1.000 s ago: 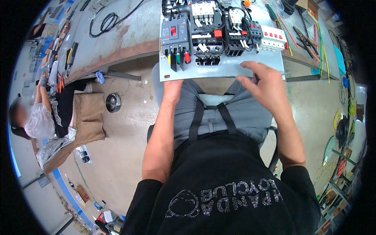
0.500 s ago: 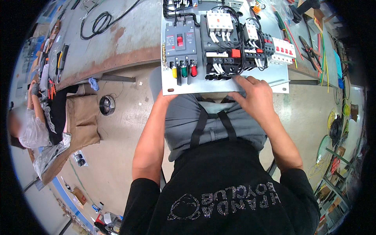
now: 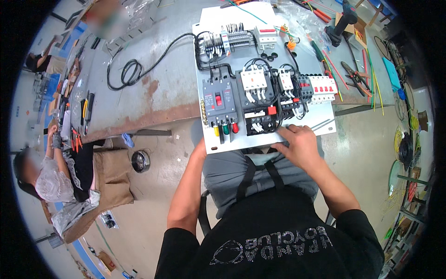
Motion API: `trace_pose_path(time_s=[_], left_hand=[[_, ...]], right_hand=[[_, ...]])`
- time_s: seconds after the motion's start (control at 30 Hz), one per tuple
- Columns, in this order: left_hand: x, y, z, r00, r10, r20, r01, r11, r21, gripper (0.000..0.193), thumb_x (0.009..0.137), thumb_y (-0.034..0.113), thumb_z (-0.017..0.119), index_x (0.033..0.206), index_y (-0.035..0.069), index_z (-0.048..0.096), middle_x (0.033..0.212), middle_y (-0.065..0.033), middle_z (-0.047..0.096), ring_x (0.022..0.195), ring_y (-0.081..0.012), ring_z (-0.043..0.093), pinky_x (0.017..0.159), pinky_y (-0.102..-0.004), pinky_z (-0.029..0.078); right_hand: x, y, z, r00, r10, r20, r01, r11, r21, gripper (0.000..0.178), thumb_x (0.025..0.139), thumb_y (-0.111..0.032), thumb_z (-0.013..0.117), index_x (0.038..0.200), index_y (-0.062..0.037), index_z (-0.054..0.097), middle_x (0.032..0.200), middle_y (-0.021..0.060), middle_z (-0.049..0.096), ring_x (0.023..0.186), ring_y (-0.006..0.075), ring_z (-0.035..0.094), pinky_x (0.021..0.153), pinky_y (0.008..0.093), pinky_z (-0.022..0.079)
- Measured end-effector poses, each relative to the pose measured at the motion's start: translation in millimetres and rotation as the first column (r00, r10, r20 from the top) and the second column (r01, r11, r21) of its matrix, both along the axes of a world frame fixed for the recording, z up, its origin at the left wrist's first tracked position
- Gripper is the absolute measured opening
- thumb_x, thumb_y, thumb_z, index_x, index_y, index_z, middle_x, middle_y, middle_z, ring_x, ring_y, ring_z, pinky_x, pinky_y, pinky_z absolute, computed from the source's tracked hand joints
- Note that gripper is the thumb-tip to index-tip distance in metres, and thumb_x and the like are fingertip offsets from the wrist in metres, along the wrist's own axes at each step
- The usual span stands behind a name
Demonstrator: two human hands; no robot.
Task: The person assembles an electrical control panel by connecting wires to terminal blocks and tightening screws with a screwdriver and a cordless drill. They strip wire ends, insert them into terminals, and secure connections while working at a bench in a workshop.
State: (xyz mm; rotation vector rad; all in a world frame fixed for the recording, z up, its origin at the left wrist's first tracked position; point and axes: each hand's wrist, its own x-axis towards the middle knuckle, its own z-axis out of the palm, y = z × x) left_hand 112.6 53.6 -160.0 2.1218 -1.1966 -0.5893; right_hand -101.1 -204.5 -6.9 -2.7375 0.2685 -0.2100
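Note:
A pale metal mounting plate [image 3: 223, 148] overhangs the front edge of the bench, above my lap. It carries a grey circuit breaker [image 3: 219, 98] with yellow, green and red sleeved terminals, a white-topped contactor [image 3: 253, 80], and a row of small white breakers with red levers [image 3: 324, 86]. My right hand [image 3: 301, 145] grips the plate's front edge, its fingers on top beside a black relay block [image 3: 261, 122] and its thumb at the rim. My left hand [image 3: 200, 149] reaches to the front left corner; its fingers are hidden beneath the plate.
The metal bench [image 3: 153, 100] holds a coiled black cable [image 3: 131, 74], screwdrivers [image 3: 87, 110], pliers [image 3: 357, 76], a cordless drill [image 3: 344, 24] and coloured wires [image 3: 375, 86]. To the left, a co-worker [image 3: 53, 179] sits at the bench. A wire spool [image 3: 140, 161] lies on the floor.
The view has tilted toward the bench, so the plate appears lower and its far terminal blocks now show. Both hands keep their places at the plate.

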Motion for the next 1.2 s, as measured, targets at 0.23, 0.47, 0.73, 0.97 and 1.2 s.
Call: trace_pose_path(time_s=[0.23,0.47,0.73,0.97,1.2], left_hand=[[-7,3,-9,0.998,0.010,0.063,-0.011,1.000,0.009,0.051,0.095,0.026,0.076,0.137,0.002,0.062,0.131,-0.0109,0.067,0.119,-0.0251,0.062,0.100,-0.0394,0.054],[-4,2,-5,0.992,0.015,0.129,-0.015,1.000,0.002,0.052,0.095,0.027,0.076,0.138,0.002,0.062,0.132,-0.0111,0.067,0.120,-0.0255,0.062,0.100,-0.0396,0.054],[-12,4,-8,0.982,0.066,0.176,-0.067,0.998,-0.005,0.053,0.094,0.028,0.077,0.138,0.002,0.062,0.132,-0.0113,0.067,0.120,-0.0259,0.062,0.101,-0.0398,0.054],[-7,-1,-19,0.962,0.051,0.268,-0.068,0.996,0.053,0.054,0.094,0.028,0.077,0.139,0.002,0.062,0.133,-0.0114,0.067,0.121,-0.0263,0.062,0.101,-0.0399,0.054],[0,4,-24,0.910,0.035,0.414,-0.088,0.990,0.109,0.055,0.093,0.029,0.078,0.139,0.002,0.061,0.133,-0.0116,0.067,0.122,-0.0267,0.062,0.101,-0.0401,0.054]], right_hand=[[0,-4,1,1.000,0.011,0.015,-0.012,1.000,0.015,0.061,0.075,-0.031,0.090,0.131,-0.0139,0.074,0.080,0.0078,0.066,0.073,0.0310,0.068,0.072,0.0442,0.050],[-1,-4,-5,0.998,0.026,0.054,-0.030,0.997,0.070,0.063,0.068,-0.031,0.092,0.125,-0.0098,0.076,0.081,0.0121,0.067,0.073,0.0344,0.067,0.070,0.0465,0.047],[1,-1,-2,0.999,0.038,0.031,-0.041,0.996,0.084,0.064,0.066,-0.031,0.093,0.123,-0.0089,0.076,0.080,0.0121,0.068,0.074,0.0339,0.068,0.069,0.0461,0.046],[-2,-10,-2,1.000,-0.003,-0.003,0.003,0.994,0.107,0.055,0.073,-0.035,0.089,0.121,-0.0113,0.075,0.089,0.0099,0.073,0.077,0.0338,0.069,0.073,0.0482,0.051],[-5,-16,-11,0.998,0.062,0.022,-0.064,0.992,0.111,0.053,0.085,-0.035,0.080,0.132,-0.0134,0.071,0.091,0.0074,0.073,0.086,0.0273,0.073,0.080,0.0455,0.050]])
